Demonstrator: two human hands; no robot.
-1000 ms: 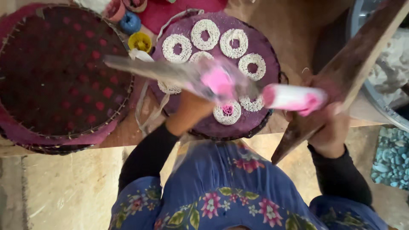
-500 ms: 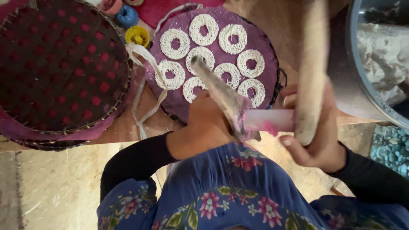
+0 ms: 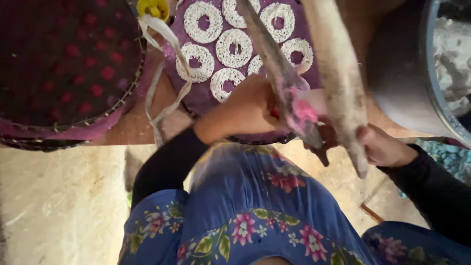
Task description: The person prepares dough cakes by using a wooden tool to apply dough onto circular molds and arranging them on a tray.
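Nearest: pale, rough concrete floor (image 3: 59,206), then a brown table edge (image 3: 127,128). Left hand (image 3: 245,110) closed around a dough-crusted wooden press arm (image 3: 274,68) with a pink fitting (image 3: 304,110) — blurred. Right hand (image 3: 380,147) wrapped around the second, floury arm (image 3: 338,73). Beyond: round purple cloth-covered tray (image 3: 196,100) carrying white lacy dough rings (image 3: 196,63) (coiled strands), beside a dark red-dotted tray (image 3: 64,64). Grey metal basin (image 3: 407,83) at right.
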